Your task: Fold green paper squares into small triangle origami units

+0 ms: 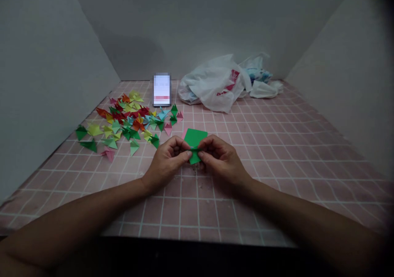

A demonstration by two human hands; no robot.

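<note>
Between the fingertips of both hands is a small piece of green folding paper (194, 158), with a crease or fold running across it. My left hand (168, 157) pinches its left side between thumb and forefinger. On the opposite side, my right hand (224, 159) pinches it the same way. Just beyond the fingertips lies a flat green paper square (196, 137), with a pink paper edge (184, 133) showing at its left. Fingers partly hide the held paper, so its full folded shape cannot be made out.
Many small folded paper pieces (126, 123) in several colours lie spread at the left. A phone with a lit screen (161, 90) stands behind them. White plastic bags (215, 82) rest against the back wall. A pink checked cloth (277, 154) covers the table, with walls on three sides.
</note>
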